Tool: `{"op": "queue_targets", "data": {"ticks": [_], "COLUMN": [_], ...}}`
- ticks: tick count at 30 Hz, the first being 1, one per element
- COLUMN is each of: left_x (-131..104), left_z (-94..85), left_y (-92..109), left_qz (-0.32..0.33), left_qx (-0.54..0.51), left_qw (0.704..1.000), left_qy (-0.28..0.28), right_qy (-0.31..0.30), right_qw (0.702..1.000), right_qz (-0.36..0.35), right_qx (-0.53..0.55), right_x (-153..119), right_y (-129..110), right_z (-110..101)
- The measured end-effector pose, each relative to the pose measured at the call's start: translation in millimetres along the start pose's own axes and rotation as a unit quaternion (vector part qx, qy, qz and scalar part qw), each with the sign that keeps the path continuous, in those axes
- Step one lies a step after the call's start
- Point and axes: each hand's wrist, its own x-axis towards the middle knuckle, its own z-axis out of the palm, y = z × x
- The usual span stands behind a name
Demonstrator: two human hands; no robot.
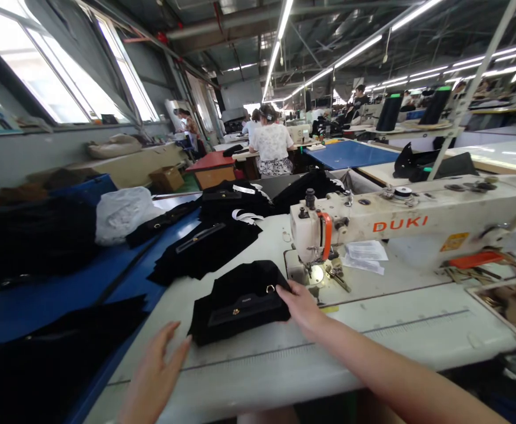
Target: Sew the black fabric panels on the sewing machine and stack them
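Observation:
A black fabric piece (pixel 244 297) with a darker strip, a small label and gold-coloured metal fittings lies on the pale sewing table (pixel 222 377). My right hand (pixel 301 303) grips its right edge, thumb on top and the other fingers partly hidden. Off its lower left corner is my left hand (pixel 161 365), thumb and fingers spread, holding nothing. Just right of the fabric stands the sewing machine (pixel 313 235), its lamp lighting the needle plate (pixel 316 274). The fabric is beside the needle area, not visibly under the presser foot.
More black pieces (pixel 205 241) lie behind and left, some on a blue table (pixel 125 265) with a white plastic bag (pixel 125 212). Paper slips (pixel 366 256) rest under the machine arm. A box of parts (pixel 509 306) stands right. Ahead, a person (pixel 271 141) sits facing away.

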Motion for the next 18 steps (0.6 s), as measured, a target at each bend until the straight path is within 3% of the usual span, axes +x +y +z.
{"op": "queue_targets", "data": {"ticks": [4, 7, 11, 18], "left_x": [-25.8, -27.5, -13.5, 8.7], "left_z": [16.7, 32.6, 61.8, 107.5], "left_y": [21.5, 52.7, 91.6, 145.1], "left_qz": [0.222, 0.345, 0.405, 0.489], "left_qx": [0.038, 0.034, 0.053, 0.047], "left_qw": [0.970, 0.937, 0.911, 0.862], "left_qy": [0.091, 0.041, -0.053, -0.126], "right_qy": [-0.029, -0.051, -0.020, -0.055], "right_qw": [0.999, 0.995, 0.989, 0.979], "right_qz": [-0.012, 0.009, 0.034, 0.112], "right_qx": [-0.035, -0.082, -0.141, -0.160], "right_x": [3.0, 5.0, 3.9, 1.7], "right_y": [0.3, -0.5, -7.1, -20.9], "right_z": [-0.9, -13.6, -36.4, -60.1]}}
